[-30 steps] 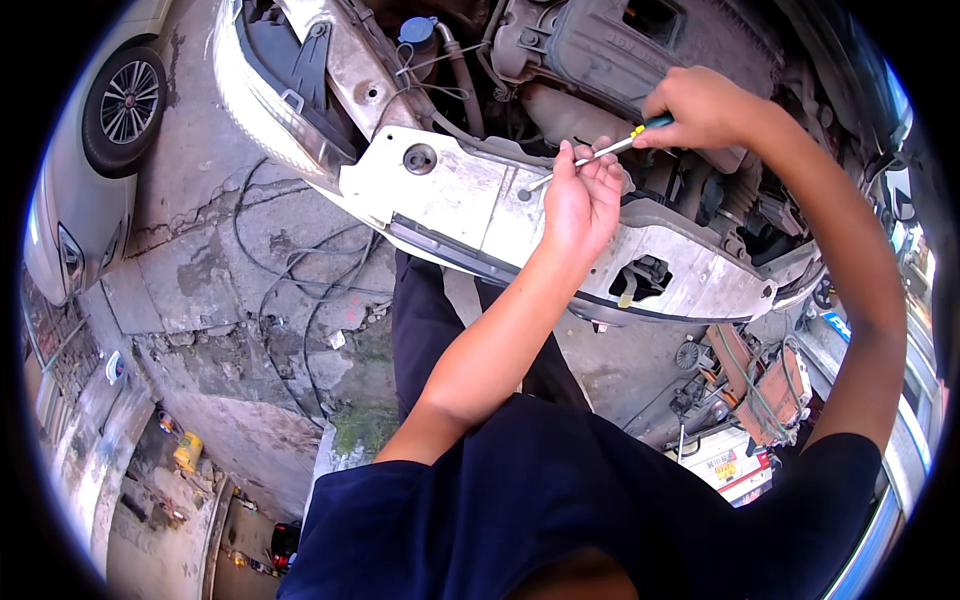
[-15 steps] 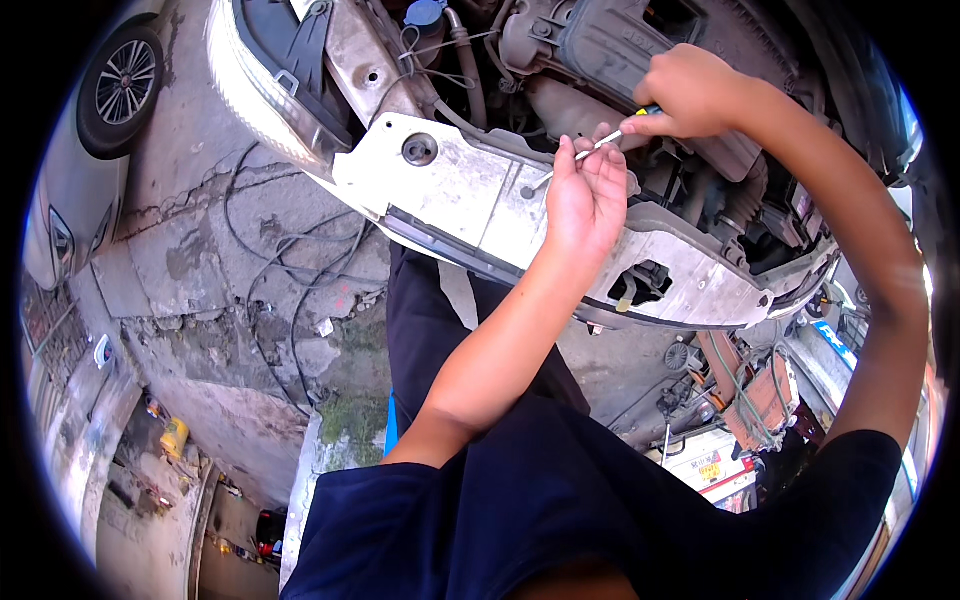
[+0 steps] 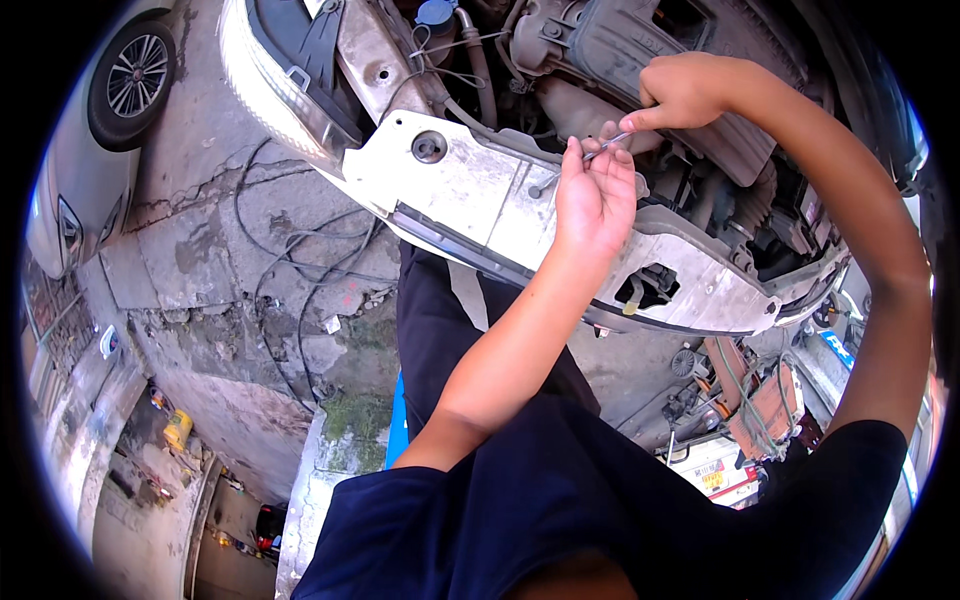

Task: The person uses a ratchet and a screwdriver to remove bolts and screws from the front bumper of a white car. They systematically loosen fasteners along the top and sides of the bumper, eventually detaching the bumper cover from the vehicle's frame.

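Note:
My right hand (image 3: 685, 92) is closed at the upper end of a screwdriver (image 3: 608, 145), over the open engine bay of a car. Its handle is hidden in that hand, and a thin metal shaft slants down and left from it. My left hand (image 3: 597, 205) is palm up above the white front panel (image 3: 470, 180), its fingers curled around the lower shaft. The shaft's tip is hidden behind those fingers. A small round bolt head (image 3: 535, 191) sits in the panel just left of my left hand.
A headlight (image 3: 285, 110) lies to the left, near a blue cap (image 3: 436, 13). Black cable (image 3: 300, 265) loops over cracked concrete. A silver car's wheel (image 3: 133, 75) stands far left. Reddish metal parts (image 3: 765, 405) lie at the lower right beside a white-and-red box (image 3: 715, 475).
My right hand has turned slightly around the screwdriver, and the yellow part of the handle no longer shows. My left hand stays around the shaft. The whole view has shifted a little.

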{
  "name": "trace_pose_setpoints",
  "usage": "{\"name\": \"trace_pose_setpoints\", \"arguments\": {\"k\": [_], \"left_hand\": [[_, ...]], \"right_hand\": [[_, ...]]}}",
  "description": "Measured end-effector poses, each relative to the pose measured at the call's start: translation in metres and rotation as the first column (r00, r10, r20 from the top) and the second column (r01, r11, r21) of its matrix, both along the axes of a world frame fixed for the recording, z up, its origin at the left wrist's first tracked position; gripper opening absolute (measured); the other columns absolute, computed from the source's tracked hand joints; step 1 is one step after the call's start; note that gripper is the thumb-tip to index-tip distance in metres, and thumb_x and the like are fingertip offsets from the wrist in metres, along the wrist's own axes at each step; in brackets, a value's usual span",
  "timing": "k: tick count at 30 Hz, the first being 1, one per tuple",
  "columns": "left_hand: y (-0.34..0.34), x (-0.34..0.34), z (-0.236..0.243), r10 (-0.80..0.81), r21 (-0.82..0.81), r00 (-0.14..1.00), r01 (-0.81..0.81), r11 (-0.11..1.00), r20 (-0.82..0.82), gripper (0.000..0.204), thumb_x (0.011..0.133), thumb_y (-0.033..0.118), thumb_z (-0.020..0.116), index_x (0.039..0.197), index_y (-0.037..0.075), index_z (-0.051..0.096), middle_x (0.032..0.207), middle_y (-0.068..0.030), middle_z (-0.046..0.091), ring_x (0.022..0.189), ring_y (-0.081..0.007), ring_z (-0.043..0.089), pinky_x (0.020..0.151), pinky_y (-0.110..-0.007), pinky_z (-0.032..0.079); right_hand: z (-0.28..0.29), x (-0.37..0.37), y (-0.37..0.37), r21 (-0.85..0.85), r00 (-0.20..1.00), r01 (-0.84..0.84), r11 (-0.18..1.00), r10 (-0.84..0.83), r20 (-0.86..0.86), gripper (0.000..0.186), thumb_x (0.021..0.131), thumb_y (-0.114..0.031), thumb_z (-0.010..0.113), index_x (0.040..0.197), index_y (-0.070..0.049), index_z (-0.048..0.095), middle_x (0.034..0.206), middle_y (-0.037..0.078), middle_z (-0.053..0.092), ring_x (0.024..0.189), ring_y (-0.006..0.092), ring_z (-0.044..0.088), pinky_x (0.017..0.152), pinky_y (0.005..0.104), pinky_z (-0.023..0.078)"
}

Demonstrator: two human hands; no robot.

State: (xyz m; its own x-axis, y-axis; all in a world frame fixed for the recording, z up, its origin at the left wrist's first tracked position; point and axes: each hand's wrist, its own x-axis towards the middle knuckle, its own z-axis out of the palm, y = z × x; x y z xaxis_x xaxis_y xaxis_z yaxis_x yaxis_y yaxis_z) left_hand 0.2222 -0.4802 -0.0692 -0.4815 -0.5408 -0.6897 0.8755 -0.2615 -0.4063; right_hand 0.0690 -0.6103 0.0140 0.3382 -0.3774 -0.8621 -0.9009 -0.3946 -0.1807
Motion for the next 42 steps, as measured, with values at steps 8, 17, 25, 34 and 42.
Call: {"name": "trace_pose_setpoints", "arguments": {"k": [8, 17, 25, 34, 42], "left_hand": [[0.001, 0.001, -0.001, -0.008, -0.050, 1.000, 0.008, 0.999, -0.001, 0.029, 0.106, 0.024, 0.039, 0.091, 0.001, 0.047, 0.117, -0.0147, 0.059, 0.088, -0.0214, 0.061, 0.083, -0.033, 0.057], [0.026, 0.068, 0.043, -0.394, -0.343, 0.426, 0.901, 0.264, 0.814, 0.027, 0.100, 0.012, 0.052, 0.120, -0.006, 0.054, 0.105, -0.0142, 0.065, 0.089, -0.0205, 0.064, 0.080, -0.031, 0.055], [-0.083, 0.137, 0.035, 0.674, 0.244, 0.236, 0.808, -0.536, 0.700, 0.023, 0.083, 0.003, 0.054, 0.101, -0.001, 0.067, 0.097, -0.0190, 0.067, 0.093, -0.0372, 0.064, 0.083, -0.042, 0.052], [-0.088, 0.108, 0.012, 0.738, 0.608, 0.514, 0.435, -0.664, 0.438, 0.015, 0.083, 0.010, 0.062, 0.095, 0.001, 0.062, 0.093, -0.0183, 0.061, 0.087, -0.0393, 0.061, 0.077, -0.046, 0.051], [-0.092, 0.096, 0.022, 0.678, 0.595, 0.552, 0.361, -0.718, 0.484, 0.015, 0.078, 0.010, 0.064, 0.088, -0.002, 0.062, 0.084, -0.0221, 0.063, 0.082, -0.0404, 0.063, 0.076, -0.047, 0.051]], "right_hand": [[0.002, -0.011, 0.029, -0.599, 0.956, -0.107, 0.793, 0.249, 0.158, 0.062, 0.084, -0.061, 0.059, 0.063, -0.002, 0.066, 0.059, 0.018, 0.060, 0.062, 0.0385, 0.060, 0.059, 0.0467, 0.048], [0.025, -0.010, 0.158, -0.326, 0.701, 0.708, 0.627, -0.679, 0.219, 0.063, 0.092, -0.059, 0.051, 0.089, 0.002, 0.068, 0.076, 0.024, 0.064, 0.075, 0.0411, 0.062, 0.066, 0.0472, 0.046], [-0.034, 0.211, 0.360, 0.378, -0.477, 0.870, -0.317, -0.735, 0.482, 0.037, 0.095, -0.033, 0.060, 0.111, 0.000, 0.059, 0.085, 0.019, 0.064, 0.077, 0.0268, 0.063, 0.073, 0.0377, 0.049], [-0.068, 0.319, 0.368, 0.313, -0.686, 0.675, -0.668, -0.414, 0.598, 0.042, 0.094, -0.034, 0.062, 0.114, 0.004, 0.060, 0.077, 0.020, 0.065, 0.069, 0.0257, 0.064, 0.066, 0.0358, 0.049], [-0.043, 0.318, 0.338, 0.186, -0.557, 0.724, -0.664, -0.405, 0.725, 0.039, 0.092, -0.035, 0.063, 0.106, 0.002, 0.064, 0.081, 0.026, 0.067, 0.081, 0.0409, 0.067, 0.072, 0.0431, 0.052]]}}
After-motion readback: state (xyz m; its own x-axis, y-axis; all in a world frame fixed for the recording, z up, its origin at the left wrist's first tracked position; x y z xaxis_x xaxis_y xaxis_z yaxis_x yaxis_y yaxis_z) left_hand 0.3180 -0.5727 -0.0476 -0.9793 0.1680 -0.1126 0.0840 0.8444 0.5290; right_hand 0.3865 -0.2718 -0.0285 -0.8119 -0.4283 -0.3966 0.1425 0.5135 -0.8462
